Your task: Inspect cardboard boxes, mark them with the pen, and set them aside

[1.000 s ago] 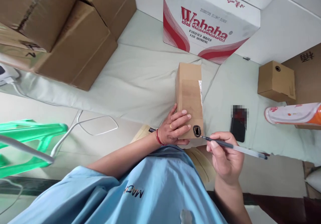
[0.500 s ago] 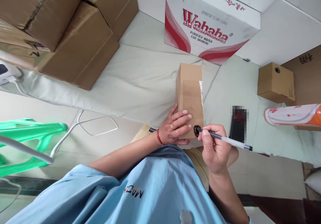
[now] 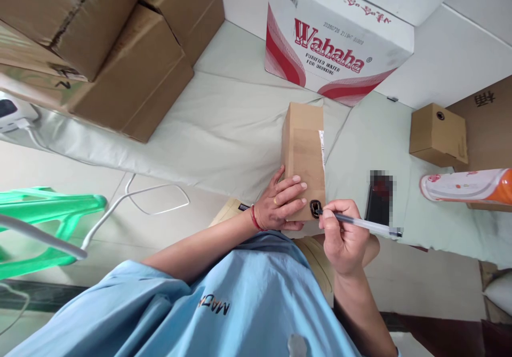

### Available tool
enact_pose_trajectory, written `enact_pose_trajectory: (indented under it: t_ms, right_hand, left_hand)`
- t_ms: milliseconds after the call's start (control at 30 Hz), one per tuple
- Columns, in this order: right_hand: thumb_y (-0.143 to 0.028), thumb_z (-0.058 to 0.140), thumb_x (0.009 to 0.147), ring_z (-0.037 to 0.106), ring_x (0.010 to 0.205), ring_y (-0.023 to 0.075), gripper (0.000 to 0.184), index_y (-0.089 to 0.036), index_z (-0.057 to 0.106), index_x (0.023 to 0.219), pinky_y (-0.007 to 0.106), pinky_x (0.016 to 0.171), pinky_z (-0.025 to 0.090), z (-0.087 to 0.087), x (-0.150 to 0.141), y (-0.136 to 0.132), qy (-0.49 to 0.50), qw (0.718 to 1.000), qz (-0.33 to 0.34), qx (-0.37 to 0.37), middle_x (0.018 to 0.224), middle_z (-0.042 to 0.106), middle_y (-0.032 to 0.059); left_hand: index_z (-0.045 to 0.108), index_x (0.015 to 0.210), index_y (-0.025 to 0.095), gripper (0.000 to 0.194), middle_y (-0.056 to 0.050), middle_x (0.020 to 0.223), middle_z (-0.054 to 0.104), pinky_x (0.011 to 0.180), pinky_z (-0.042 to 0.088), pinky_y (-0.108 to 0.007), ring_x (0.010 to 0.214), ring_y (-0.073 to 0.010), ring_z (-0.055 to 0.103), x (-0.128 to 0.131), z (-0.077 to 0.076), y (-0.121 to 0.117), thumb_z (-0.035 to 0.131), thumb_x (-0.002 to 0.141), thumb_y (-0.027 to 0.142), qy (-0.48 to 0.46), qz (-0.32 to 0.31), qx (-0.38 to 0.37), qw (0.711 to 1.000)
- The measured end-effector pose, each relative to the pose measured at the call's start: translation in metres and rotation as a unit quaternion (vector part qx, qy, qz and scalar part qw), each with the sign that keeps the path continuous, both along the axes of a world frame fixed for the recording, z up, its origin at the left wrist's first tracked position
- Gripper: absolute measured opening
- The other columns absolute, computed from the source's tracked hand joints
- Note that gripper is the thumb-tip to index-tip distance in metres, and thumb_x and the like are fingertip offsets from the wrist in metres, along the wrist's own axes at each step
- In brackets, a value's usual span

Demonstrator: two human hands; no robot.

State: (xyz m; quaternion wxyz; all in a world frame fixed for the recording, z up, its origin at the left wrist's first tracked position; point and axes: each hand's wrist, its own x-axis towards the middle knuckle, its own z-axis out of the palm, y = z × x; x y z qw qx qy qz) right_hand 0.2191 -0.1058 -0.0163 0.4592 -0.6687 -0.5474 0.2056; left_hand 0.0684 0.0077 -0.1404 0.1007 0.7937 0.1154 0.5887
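A long brown cardboard box [image 3: 308, 149] lies on the pale cloth, its near end close to my body. My left hand [image 3: 282, 199] grips that end, with fingers laid across the top and the thumb on its left side. Between thumb and fingers, my right hand [image 3: 344, 234] holds a clear-barrelled pen [image 3: 370, 225] with a black cap end pointing right. The pen's tip meets a black rounded ring [image 3: 316, 208] near the box's lower right corner. Whether the ring is ink or the edge of a hole, I cannot tell.
Large cartons [image 3: 132, 79] are stacked at the left. Behind the box stands a white and red Wahaha water carton [image 3: 332, 53]. To the right are a dark phone-like object [image 3: 378, 202], partly blurred, a small box [image 3: 438, 135] and an orange-white cylinder [image 3: 464, 185]. A green stool [image 3: 60, 223] is lower left.
The pen tip has shifted slightly right and down along the ring, and more brown shows inside it. My left hand stays on the box. The view has shifted slightly.
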Motion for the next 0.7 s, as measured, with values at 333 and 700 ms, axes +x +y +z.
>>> enact_pose_trajectory:
  t_ms: [333, 700]
  right_hand:
    - [-0.025, 0.064, 0.107, 0.063, 0.063, 0.0118, 0.008, -0.023, 0.067, 0.099, 0.022, 0.061, 0.050, -0.001, 0.002, 0.000, -0.013, 1.000, -0.001, -0.016, 0.074, 0.064, -0.0035]
    - [-0.040, 0.071, 0.096, 0.061, 0.062, 0.0155, 0.019, -0.023, 0.065, 0.100, 0.026, 0.057, 0.050, 0.012, -0.004, 0.016, -0.002, 0.999, -0.025, -0.048, 0.070, 0.061, -0.0024]
  left_hand:
    - [0.064, 0.136, 0.022, 0.050, -0.015, 0.138, 0.075, 0.133, 0.042, -0.066, 0.155, -0.0302, 0.058, -0.001, 0.001, 0.000, 0.054, 0.112, 0.064, 0.010, 0.001, -0.002, 1.000]
    - [0.063, 0.136, 0.025, 0.049, -0.013, 0.136, 0.076, 0.132, 0.044, -0.066, 0.152, -0.0300, 0.061, -0.002, 0.000, -0.001, 0.054, 0.111, 0.066, 0.017, 0.009, -0.008, 1.000]
